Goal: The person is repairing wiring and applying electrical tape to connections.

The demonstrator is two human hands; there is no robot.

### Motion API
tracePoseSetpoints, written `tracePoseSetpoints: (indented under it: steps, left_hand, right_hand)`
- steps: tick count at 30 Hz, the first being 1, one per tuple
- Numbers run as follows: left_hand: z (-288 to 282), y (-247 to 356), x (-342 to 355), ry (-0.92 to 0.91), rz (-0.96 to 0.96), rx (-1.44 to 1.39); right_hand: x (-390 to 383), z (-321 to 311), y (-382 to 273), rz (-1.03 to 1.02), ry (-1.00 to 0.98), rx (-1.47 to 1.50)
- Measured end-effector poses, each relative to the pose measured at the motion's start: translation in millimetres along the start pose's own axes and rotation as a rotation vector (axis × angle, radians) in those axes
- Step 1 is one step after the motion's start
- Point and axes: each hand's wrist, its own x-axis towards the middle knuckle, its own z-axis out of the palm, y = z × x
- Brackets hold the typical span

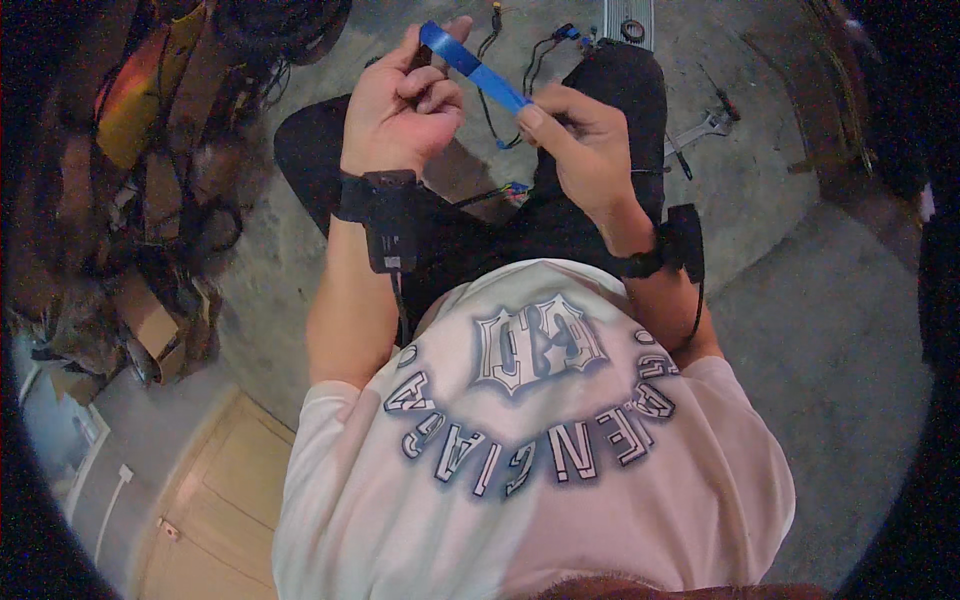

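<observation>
A blue strip of tape or similar material point(470, 66) stretches diagonally between my hands near the top of the view. My left hand point(405, 110), palm turned up, pinches its upper-left end, with the other fingers curled. My right hand point(580, 140) holds the lower-right end between thumb and index finger. Behind and below the strip, dark cables point(485, 105) with small connectors lie on the floor between my legs, and a bundle of coloured wire ends point(515, 190) shows below my hands.
A ribbed metal part point(625, 25) is at the top. An adjustable wrench point(705, 128) and small tools lie right of my leg on the concrete floor point(760, 310). Cardboard, cables and clutter point(160, 200) are piled at the left, a wooden door point(220, 500) at lower left.
</observation>
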Motion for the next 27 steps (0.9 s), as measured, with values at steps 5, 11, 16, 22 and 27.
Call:
tracePoseSetpoints:
  steps: [5, 11, 16, 22, 27]
  left_hand:
    - [-1.7, -16.0, -3.7, -0.038, -0.013, 0.022]
    - [18.8, -36.8, -32.8, -0.193, -0.095, 0.296]
    - [6.1, -51.6, -51.5, 0.022, 0.012, 0.658]
    - [-8.3, -51.5, -71.2, 0.011, 0.432, 1.64]
    - [-19.4, -30.9, -70.4, -0.3, 0.508, 1.912]
  right_hand:
    - [-7.3, -5.7, -5.9, -0.079, 0.032, 0.077]
    - [-4.5, -13.4, -34.6, -0.467, -0.008, -0.197]
    - [-11.9, -0.3, -54.4, -0.427, 0.057, 0.118]
    - [-25.4, -15.8, -53.9, -0.282, -0.002, 0.349]
    - [-9.8, -39.6, -68.0, -0.191, -0.264, 0.516]
